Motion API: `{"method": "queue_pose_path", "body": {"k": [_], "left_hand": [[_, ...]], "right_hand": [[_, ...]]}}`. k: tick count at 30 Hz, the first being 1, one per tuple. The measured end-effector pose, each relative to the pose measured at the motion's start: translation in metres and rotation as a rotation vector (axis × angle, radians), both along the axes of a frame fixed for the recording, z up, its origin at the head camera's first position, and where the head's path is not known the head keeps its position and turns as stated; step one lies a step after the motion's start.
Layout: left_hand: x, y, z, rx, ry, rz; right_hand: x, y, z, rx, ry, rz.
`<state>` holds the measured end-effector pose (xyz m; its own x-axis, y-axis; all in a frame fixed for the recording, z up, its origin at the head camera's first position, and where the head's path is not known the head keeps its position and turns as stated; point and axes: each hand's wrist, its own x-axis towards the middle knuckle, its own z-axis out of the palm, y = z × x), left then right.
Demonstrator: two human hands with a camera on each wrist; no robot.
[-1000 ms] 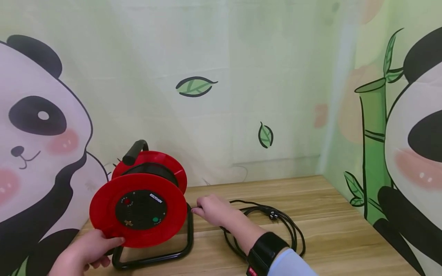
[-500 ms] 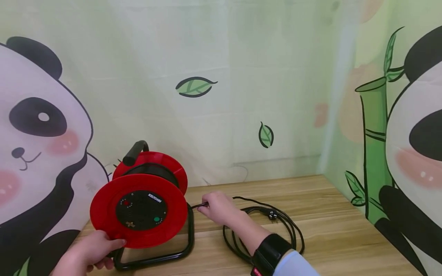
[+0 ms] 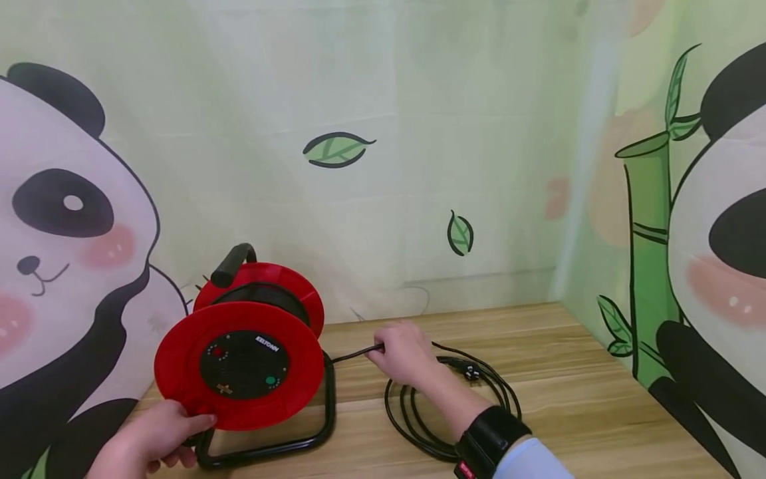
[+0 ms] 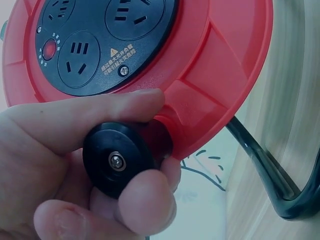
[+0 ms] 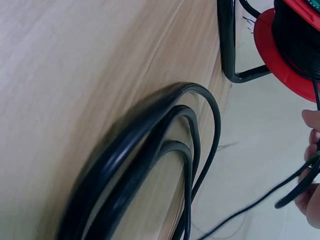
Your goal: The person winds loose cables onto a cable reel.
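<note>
Red plastic makes up the cable reel (image 3: 245, 366), standing toward the left edge of the surface (image 3: 371, 412); black cable (image 3: 272, 294) is partly wound on it, though its front hides how much. Loose loops (image 5: 112, 162) and the plug (image 3: 472, 372) remain off it, between reel and right edge. Left hand (image 3: 152, 429) grips the knob (image 4: 117, 160); right hand (image 3: 403, 352) holds the cable.

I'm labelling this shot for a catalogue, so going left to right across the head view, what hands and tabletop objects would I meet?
Left hand → red cable reel → stretch of black cable → right hand → black power plug.
</note>
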<state>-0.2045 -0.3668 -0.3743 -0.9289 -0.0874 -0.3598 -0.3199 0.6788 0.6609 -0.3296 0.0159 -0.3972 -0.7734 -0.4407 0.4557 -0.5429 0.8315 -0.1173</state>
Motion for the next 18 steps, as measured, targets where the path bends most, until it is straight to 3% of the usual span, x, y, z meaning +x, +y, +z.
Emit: {"method": "queue_pose_path", "body": {"k": [6,9,14,18], "left_hand": [[0.000,0.001,-0.002,0.013,0.011,0.008],[-0.001,0.000,-0.002,0.010,0.015,0.004],[0.000,0.000,-0.001,-0.002,0.019,-0.005],[0.000,0.000,-0.001,-0.006,0.017,-0.009]], "right_hand": [[-0.001,0.005,0.002,-0.025,-0.133,0.002],[-0.003,0.009,0.004,-0.096,-0.224,0.063],[-0.009,0.022,0.010,-0.307,-0.449,0.214],[-0.012,0.033,0.015,-0.316,-0.462,0.269]]}}
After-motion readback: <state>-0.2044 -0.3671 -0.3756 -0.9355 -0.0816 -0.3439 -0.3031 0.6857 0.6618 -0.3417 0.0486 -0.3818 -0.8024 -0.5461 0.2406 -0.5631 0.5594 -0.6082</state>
